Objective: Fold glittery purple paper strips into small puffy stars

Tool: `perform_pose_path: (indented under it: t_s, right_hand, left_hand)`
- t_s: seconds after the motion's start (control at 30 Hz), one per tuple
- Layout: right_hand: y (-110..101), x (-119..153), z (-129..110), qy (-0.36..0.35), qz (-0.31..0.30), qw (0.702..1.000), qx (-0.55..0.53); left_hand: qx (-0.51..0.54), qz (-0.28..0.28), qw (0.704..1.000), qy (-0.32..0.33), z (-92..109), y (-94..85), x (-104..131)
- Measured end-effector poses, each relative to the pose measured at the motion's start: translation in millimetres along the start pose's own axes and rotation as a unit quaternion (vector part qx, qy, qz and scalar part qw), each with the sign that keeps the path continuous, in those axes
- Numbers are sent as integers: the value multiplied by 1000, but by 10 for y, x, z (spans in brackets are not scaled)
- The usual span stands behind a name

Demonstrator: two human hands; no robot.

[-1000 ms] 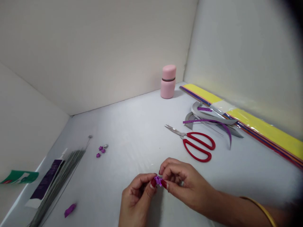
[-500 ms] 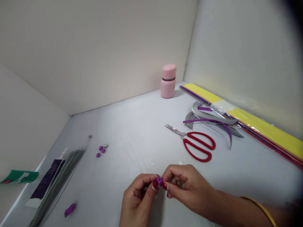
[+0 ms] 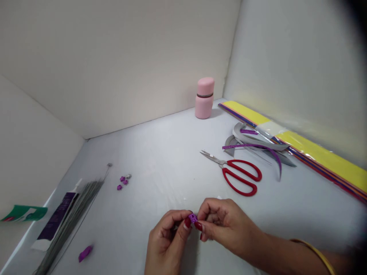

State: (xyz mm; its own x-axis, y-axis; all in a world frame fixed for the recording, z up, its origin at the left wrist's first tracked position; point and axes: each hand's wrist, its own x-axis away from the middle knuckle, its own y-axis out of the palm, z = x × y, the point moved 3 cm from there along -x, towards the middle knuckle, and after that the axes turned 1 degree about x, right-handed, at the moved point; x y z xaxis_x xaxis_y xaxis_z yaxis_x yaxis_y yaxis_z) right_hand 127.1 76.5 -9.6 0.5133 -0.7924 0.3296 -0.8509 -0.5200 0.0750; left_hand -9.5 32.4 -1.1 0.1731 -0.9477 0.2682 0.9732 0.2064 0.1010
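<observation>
At the front of the table, my left hand (image 3: 169, 238) pinches a small folded purple paper piece (image 3: 193, 218) between thumb and index finger. From the other side, my right hand (image 3: 226, 221) is closed with its thumb and index fingertips at the piece's right edge. The fingertips hide part of the paper. Beyond the hands lie scissors with red handles (image 3: 241, 177), blades pointing left. Several small purple paper stars (image 3: 123, 182) and a silver one sit to the left. A crumpled purple piece (image 3: 85, 254) rests near the front left.
Grey and purple paper strips (image 3: 258, 143) are piled at the right, beside a long plastic pack of coloured paper (image 3: 309, 149). A pink flask (image 3: 204, 98) stands by the back wall. Thin wires (image 3: 71, 221) and a purple-and-white tube (image 3: 56, 219) lie along the left edge.
The purple piece has turned slightly between the fingers, and more of its face shows. My right thumb and fingers have shifted a little; the things on the table have stayed put.
</observation>
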Motion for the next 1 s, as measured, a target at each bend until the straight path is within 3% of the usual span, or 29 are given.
perform_pose_path:
  t_s: [0.17,0.37,0.6,0.9,1.0]
  right_hand:
    - [4,-16,-33,-25,-7,998,-61]
    - [-15,-28,-46,-35,-8,998,-61]
    - [-38,-32,-53,-27,-23,998,-51]
    - [-11,-36,-59,42,-53,992,-107]
    - [-19,-45,-63,44,-51,991,-115]
  left_hand:
    - [13,-6,1000,-4,-23,6,2]
    - [18,-20,1000,-8,-46,2,5]
    - [70,-18,995,-74,-79,1,2]
    - [88,-39,993,-73,-147,4,-17]
    - [124,-14,988,-87,-164,4,-35]
